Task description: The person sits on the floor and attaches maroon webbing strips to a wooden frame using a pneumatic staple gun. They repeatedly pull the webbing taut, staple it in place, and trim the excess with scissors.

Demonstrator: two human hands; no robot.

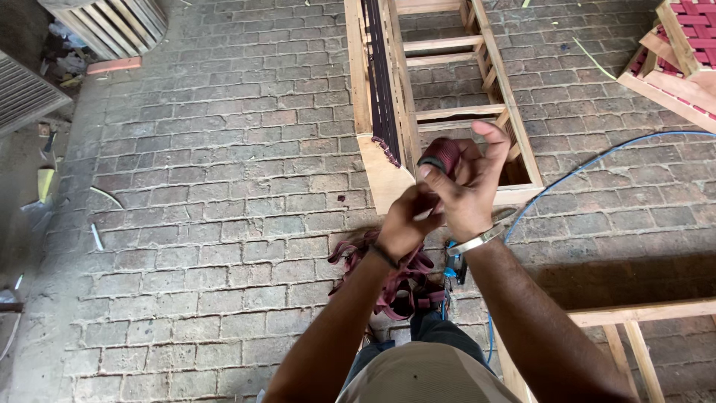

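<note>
Small roll of maroon webbing, dark-edged, held up in front of the chest over a wooden frame. The frame lies flat on a grey brick floor, dark webbing strips stretched along its left rail. Right hand raised, fingers curled around the roll, forefinger sticking up, metal bangle at the wrist. Left hand just below and touching it, fingers pinched shut on the strap's loose end. Loose maroon webbing heaped on the bricks below; blue hose to the right.
</note>
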